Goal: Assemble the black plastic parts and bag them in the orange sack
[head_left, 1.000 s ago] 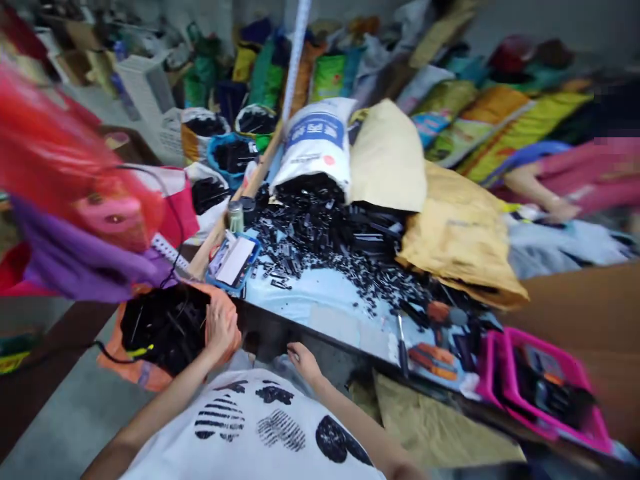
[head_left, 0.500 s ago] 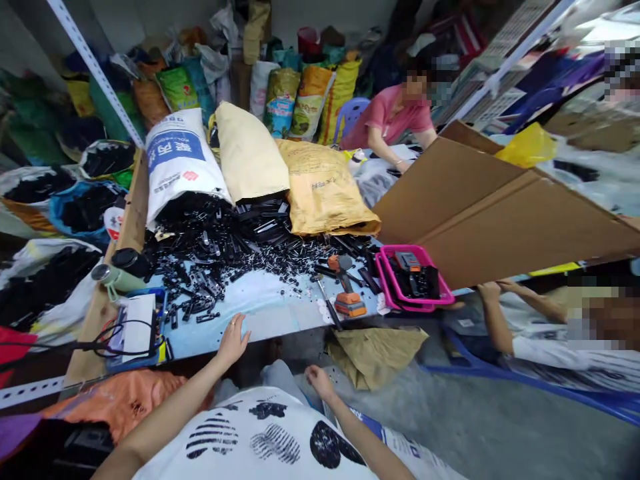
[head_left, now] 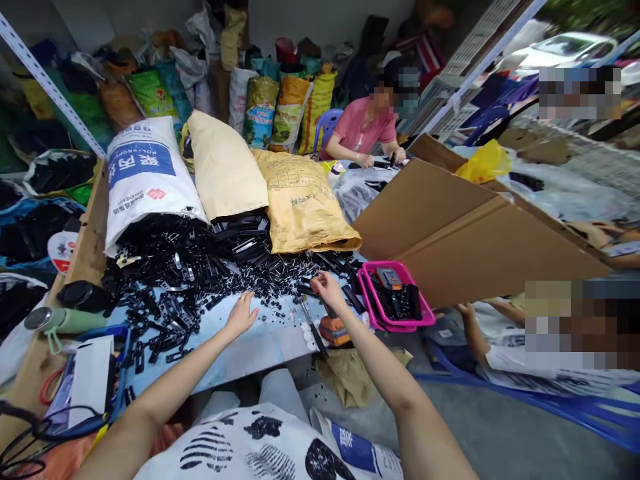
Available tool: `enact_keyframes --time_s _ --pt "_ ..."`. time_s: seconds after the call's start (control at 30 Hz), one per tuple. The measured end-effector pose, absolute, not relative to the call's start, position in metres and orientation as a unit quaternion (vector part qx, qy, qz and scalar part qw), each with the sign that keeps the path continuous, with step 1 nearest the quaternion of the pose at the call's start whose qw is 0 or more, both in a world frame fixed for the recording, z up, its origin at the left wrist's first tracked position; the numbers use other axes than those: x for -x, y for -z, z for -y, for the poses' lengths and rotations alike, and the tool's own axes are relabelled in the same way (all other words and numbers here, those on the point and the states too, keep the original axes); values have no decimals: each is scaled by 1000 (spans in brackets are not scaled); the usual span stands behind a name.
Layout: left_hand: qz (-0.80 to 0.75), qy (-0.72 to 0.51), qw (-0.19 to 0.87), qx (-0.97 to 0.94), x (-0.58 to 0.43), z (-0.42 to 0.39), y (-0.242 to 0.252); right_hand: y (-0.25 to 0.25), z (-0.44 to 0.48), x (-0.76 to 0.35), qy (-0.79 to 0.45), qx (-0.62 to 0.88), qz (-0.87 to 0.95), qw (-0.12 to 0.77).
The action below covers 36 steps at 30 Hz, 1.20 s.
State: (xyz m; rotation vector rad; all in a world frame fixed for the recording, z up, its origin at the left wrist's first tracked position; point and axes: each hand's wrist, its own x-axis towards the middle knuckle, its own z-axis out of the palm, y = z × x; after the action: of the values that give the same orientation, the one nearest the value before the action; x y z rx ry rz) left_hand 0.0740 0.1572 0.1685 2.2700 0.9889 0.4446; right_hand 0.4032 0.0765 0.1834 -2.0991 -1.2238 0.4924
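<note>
Fingers of R hand (head_left: 329, 292), just up from lap (head_left: 283, 392), curl at cordless drill (head_left: 334, 331), lower ctr of frame, can't tell if clamped; it's reachable now. L hand (head_left: 243, 315): fingers apart.

Small black plastic parts (head_left: 165, 313), centre left: smooth, some glossy. Orange-and-black power drill (head_left: 334, 330), centre: plastic casing, mostly matt. Pale blue surface (head_left: 275, 341), lower centre: smooth, faint sheen. White blue-printed plastic sack (head_left: 143, 183), upper left: slight gloss. Yellow-brown sack (head_left: 305, 203), upper centre: creased; paper or woven plastic, cannot tell. Pink openwork plastic basket (head_left: 410, 325), right of centre: glossy. Brown folded cardboard sheet (head_left: 450, 243), right: matt.
</note>
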Motion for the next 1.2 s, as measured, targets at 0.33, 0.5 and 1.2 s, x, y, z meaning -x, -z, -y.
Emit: enact_keyframes --time_s 0.33,0.5,1.2 --pt "-411 -196 236 -858 -211 -227 -167 -199 -220 -601 -66 856 469 207" --pt "-386 -148 206 -887 -282 -266 -170 -210 -338 -652 -64 837 513 180" --pt "-249 -55 218 -942 -380 -379 -60 -134 -713 -718 -94 793 599 52"
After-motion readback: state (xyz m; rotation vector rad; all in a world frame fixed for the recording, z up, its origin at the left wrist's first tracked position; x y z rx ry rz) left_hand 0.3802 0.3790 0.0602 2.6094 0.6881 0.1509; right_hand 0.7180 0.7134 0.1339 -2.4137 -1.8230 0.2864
